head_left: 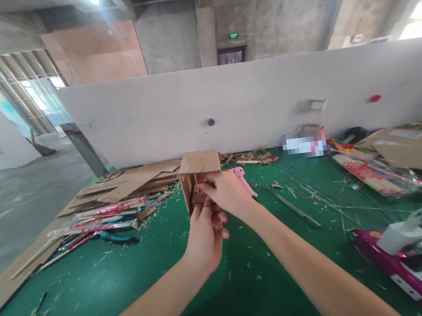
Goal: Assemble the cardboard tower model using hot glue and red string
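Showing an open near side, the box (199,162) is located at the middle of the table (107,288). Right hand (224,189): fingertips at the red string (201,168), inside the box opening. Left hand (206,235): fingertips at the brown piece (198,199), low in the box. Both hands are close together; whether either is clamped cannot be told. Right of the box: glue gun (245,182), metal strip (297,210). Left of the box: pliers (118,238), cardboard (126,186).

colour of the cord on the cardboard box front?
Red cord, against the brown cardboard box; head view shows it best.
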Action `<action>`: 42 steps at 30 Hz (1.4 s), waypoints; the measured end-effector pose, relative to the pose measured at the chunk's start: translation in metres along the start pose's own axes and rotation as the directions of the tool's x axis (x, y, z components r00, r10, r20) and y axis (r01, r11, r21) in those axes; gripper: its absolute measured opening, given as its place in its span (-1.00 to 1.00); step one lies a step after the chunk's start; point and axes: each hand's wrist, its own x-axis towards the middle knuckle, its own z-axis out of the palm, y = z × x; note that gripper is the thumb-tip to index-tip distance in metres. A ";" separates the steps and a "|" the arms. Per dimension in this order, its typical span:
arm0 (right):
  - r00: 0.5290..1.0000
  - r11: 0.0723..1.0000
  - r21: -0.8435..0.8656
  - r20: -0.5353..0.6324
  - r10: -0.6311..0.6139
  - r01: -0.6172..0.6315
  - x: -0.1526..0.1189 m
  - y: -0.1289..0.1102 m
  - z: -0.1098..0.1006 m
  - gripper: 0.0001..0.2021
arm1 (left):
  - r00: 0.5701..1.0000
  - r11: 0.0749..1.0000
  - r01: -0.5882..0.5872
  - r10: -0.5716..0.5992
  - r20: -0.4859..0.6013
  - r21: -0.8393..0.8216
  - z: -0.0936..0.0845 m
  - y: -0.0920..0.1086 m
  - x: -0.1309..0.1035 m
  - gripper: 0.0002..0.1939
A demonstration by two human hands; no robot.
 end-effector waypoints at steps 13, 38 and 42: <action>0.996 0.993 -0.114 0.079 0.046 -0.037 0.000 -0.004 -0.008 -0.76 | 1.000 1.000 -0.013 0.013 0.000 0.022 0.002 0.000 -0.003 -0.89; 0.992 0.972 -0.201 -0.010 0.122 -0.121 -0.001 -0.010 0.005 -0.76 | 1.000 1.000 -0.020 0.020 -0.006 0.017 0.003 -0.001 0.000 -0.81; 0.991 0.971 -0.198 -0.016 0.133 -0.133 -0.001 -0.009 0.007 -0.77 | 1.000 1.000 -0.014 0.014 0.000 0.021 0.003 -0.001 -0.001 -0.80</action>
